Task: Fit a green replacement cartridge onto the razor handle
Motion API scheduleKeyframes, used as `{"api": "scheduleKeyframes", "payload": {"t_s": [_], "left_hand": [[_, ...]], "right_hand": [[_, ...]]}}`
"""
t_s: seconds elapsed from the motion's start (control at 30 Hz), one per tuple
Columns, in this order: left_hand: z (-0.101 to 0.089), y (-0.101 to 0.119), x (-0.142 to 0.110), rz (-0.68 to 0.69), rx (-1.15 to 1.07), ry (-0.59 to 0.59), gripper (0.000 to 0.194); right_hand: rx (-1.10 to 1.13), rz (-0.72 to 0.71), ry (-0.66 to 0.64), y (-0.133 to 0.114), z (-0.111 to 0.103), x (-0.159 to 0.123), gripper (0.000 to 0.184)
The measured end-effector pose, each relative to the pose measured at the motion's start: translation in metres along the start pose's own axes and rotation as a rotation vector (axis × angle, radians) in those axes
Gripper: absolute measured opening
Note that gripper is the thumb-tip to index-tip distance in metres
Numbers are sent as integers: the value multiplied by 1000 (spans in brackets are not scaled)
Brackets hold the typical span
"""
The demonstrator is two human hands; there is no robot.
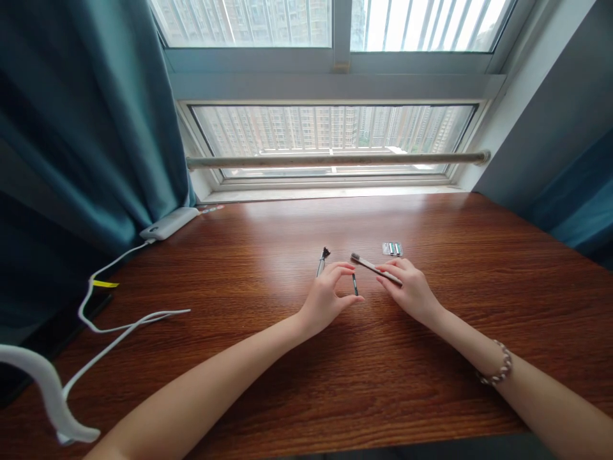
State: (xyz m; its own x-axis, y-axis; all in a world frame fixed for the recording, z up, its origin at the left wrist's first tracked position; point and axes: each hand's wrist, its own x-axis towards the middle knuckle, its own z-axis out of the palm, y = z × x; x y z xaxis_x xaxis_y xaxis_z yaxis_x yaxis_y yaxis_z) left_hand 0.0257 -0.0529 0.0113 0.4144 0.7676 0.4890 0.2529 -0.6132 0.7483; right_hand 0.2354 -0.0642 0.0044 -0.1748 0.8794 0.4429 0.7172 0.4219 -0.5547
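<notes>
My left hand (329, 296) hovers over the wooden table (268, 358) and pinches a short dark stick-like part (355, 284) upright between thumb and forefinger. My right hand (408, 287) grips a slim silver tool with a grey brush-like head (372, 268), which points left toward the other hand. A second thin tool with a dark tip (322, 260) lies on the table just behind my left hand. A small blister pack holding two silvery pieces (392, 248) rests beyond my right hand.
A white power bank (168, 223) lies at the back left by the teal curtain (86, 115), its white cable (112, 319) looping along the table's left side. A window with a rail (335, 160) runs behind the table. My right wrist wears a beaded bracelet (499, 367).
</notes>
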Motion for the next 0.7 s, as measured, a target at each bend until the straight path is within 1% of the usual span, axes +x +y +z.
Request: {"api": "scheduleKeyframes", "payload": {"t_s": [0.07,0.13,0.27,0.37,0.47,0.57,0.63,0.7], "left_hand": [[-1,2,0,55,92,16,38],[-2,3,2,96,173,24,37],[-7,4,5,115,253,35,30],[-13,1,8,94,224,71,28],[-20,-3,12,30,80,93,34],[-21,-5,16,-56,-164,44,40],[-18,-6,18,-128,-352,10,41],[-14,-7,18,-219,-507,-2,39]], "right_hand": [[220,126,-113,-16,2,3,23],[356,208,-209,-29,7,9,25],[543,281,-271,-40,17,25,23],[702,349,-313,-42,23,37,20],[961,428,-360,-39,29,41,18],[1256,488,-427,-34,35,38,15],[1384,512,-462,-31,38,35,15],[1442,523,-468,-31,39,33,14]]}}
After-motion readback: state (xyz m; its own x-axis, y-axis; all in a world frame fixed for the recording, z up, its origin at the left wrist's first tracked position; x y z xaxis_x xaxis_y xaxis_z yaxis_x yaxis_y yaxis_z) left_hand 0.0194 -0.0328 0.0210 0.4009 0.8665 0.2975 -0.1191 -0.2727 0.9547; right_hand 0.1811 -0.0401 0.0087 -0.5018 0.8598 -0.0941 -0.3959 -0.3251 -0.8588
